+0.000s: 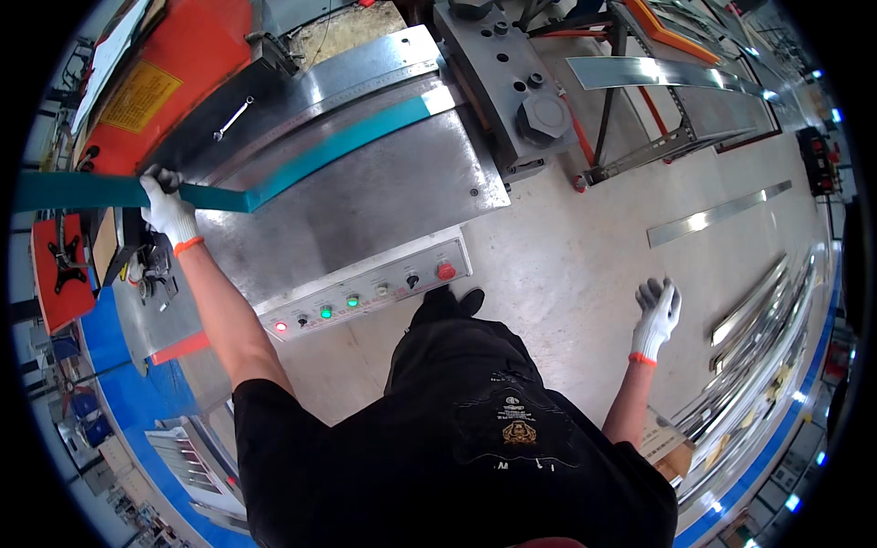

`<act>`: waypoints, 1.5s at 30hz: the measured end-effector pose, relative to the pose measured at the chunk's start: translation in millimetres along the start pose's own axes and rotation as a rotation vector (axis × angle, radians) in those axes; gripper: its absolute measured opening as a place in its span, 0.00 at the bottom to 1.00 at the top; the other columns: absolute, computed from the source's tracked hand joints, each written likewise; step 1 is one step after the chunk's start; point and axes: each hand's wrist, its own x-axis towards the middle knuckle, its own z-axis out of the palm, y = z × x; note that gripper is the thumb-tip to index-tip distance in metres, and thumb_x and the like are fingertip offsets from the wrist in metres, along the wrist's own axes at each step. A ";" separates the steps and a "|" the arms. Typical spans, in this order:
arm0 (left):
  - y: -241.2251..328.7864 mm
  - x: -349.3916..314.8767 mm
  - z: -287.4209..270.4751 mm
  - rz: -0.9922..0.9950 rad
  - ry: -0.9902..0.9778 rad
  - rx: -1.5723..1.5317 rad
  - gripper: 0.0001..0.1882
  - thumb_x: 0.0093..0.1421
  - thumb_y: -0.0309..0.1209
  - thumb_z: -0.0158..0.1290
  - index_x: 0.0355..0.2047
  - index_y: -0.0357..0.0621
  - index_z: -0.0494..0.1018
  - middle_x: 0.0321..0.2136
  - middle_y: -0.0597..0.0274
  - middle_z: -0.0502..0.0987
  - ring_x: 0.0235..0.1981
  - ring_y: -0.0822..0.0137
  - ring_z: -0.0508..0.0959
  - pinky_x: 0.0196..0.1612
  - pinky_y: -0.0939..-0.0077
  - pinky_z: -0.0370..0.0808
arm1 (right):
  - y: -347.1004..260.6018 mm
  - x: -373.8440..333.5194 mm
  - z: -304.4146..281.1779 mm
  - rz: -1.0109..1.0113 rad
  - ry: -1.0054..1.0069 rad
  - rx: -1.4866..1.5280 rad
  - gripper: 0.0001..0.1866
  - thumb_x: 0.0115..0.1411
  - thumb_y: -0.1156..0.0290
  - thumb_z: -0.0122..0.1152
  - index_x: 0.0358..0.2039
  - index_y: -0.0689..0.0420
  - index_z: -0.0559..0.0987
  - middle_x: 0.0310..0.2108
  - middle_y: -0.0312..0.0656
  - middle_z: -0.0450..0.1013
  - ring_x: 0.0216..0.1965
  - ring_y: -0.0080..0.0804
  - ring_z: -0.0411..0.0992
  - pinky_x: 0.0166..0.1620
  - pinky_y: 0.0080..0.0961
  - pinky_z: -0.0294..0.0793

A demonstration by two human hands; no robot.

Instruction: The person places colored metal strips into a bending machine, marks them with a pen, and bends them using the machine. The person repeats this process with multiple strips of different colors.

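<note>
My left hand (168,206), in a white glove with grey fingertips, is closed around a long teal strip (82,191) at the left of the machine. The strip runs past my hand to an angle above the bed's left part. From there a teal length (338,151) slants up to the right across the steel bed (365,187), ending in a bare shiny metal tip. I cannot tell whether it is one bent piece. My right hand (657,315), also gloved, hangs over the floor at the right, fingers loosely bent and apart, holding nothing.
A wrench (234,119) lies on the machine's dark ledge. Along the front edge runs a control panel (375,288) with lit buttons and a red knob. A metal strip (717,215) lies on the floor; several long shiny profiles (763,365) are piled at right. A rack (639,155) stands beyond.
</note>
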 end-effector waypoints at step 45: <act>-26.7 60.4 -2.9 -0.013 0.127 0.195 0.44 0.66 0.64 0.26 0.41 0.31 0.72 0.32 0.40 0.73 0.36 0.38 0.74 0.51 0.32 0.70 | -25.8 169.3 447.0 0.210 -1.016 -0.595 0.26 0.73 0.57 0.29 0.65 0.54 0.62 0.56 0.46 0.72 0.52 0.34 0.73 0.55 0.31 0.72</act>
